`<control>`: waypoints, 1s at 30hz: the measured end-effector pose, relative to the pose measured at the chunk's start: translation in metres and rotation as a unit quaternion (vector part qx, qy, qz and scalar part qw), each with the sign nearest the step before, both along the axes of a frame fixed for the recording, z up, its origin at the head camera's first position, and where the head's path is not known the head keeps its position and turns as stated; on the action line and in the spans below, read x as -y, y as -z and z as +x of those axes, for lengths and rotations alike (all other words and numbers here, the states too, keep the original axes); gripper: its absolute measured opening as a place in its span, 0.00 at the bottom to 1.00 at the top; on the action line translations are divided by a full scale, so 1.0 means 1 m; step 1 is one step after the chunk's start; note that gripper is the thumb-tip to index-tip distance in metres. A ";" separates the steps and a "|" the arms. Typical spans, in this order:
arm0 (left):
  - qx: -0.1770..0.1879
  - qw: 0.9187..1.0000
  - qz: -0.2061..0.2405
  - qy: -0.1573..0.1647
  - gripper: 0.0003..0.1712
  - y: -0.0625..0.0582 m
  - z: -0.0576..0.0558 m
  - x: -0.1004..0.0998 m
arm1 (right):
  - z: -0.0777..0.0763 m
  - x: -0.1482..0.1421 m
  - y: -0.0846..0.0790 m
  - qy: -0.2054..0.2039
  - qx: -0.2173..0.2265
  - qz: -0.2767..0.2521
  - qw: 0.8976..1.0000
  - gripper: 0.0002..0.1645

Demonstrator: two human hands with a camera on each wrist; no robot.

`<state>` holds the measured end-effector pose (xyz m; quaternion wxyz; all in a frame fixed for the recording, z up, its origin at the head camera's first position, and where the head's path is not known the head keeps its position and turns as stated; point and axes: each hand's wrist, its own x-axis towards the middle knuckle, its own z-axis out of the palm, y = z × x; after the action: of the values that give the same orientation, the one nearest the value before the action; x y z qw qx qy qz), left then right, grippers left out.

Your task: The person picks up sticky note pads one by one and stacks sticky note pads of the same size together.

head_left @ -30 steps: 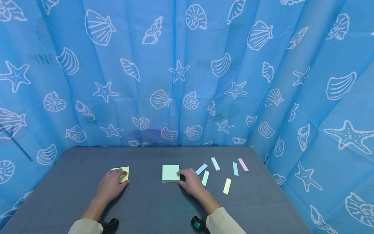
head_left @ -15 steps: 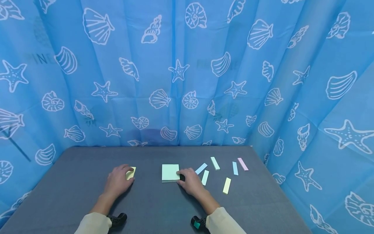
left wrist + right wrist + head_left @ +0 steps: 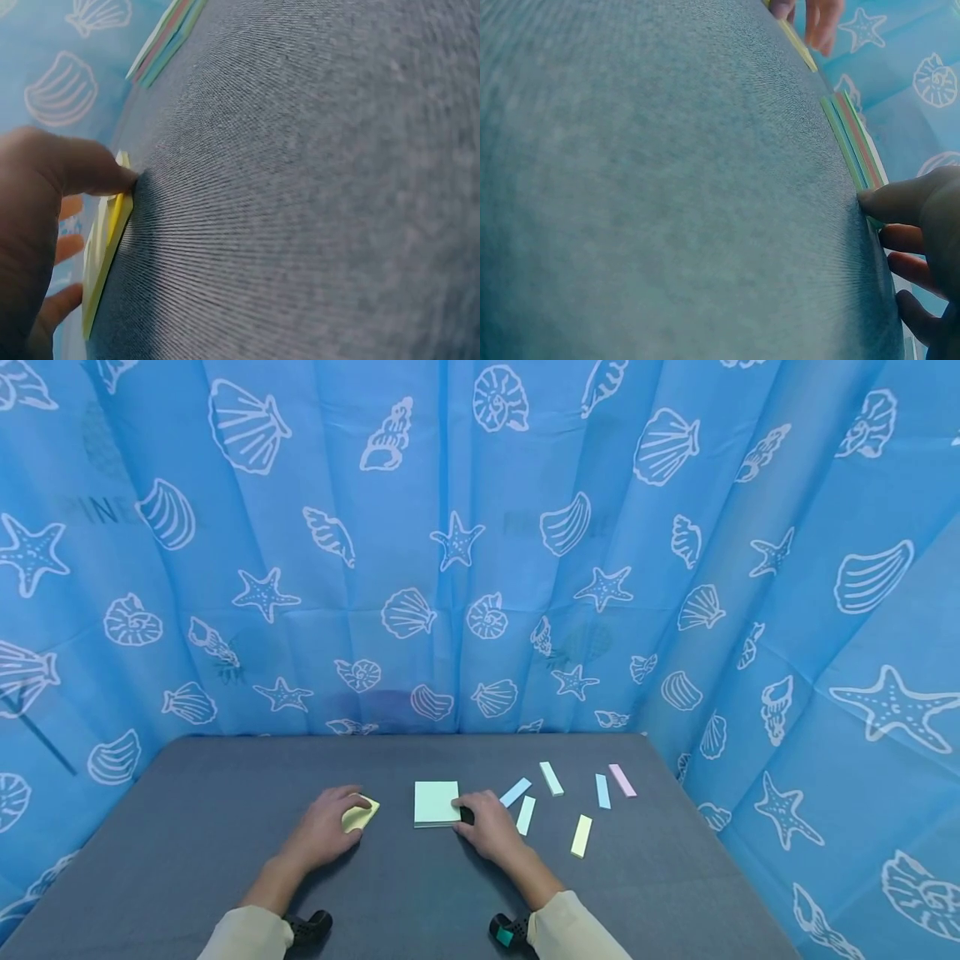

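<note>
Since the earlier head frames, I register one displacement: the left hand and the yellow pad have travelled rightward across the table, and the pad is now turned at an angle. I read the left hand as clamped on that pad, thumb at the near edge and fingers at the far side; from these angles I cannot tell whether the pad's underside fully touches the table. Next to it, well short of contact, lies the square stack, pale green on top, with blue and pink layers at its edge in the wrist views. I read the right hand as gripping the right side of this stack, thumb at the near corner. To the right of that hand lie six narrow strips: two blue, two pale green, one pink and one yellow. Behind the table hangs a blue shell-print curtain.
</note>
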<state>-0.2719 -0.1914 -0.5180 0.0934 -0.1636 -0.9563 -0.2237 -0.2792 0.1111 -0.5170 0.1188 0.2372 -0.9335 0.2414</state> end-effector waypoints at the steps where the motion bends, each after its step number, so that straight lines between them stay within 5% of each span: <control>1: 0.001 1.000 0.001 0.007 0.18 0.000 0.001 0.000 | 0.000 0.000 0.000 0.001 0.000 0.000 1.000 0.19; 16: -0.026 0.992 -0.111 -0.048 0.19 -0.010 0.011 -0.009 | 0.000 -0.001 -0.001 0.002 0.006 -0.003 1.000 0.19; 22: -0.025 0.993 -0.108 -0.050 0.17 -0.012 0.014 -0.013 | 0.001 0.000 -0.002 0.001 0.004 -0.002 1.000 0.19; 30: -0.003 0.996 -0.038 -0.074 0.18 -0.009 0.013 -0.009 | 0.001 0.001 -0.002 0.002 0.010 0.000 1.000 0.19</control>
<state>-0.2591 -0.1827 -0.5090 0.1061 -0.0961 -0.9734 -0.1788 -0.2779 0.1104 -0.5145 0.1103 0.2330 -0.9349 0.2439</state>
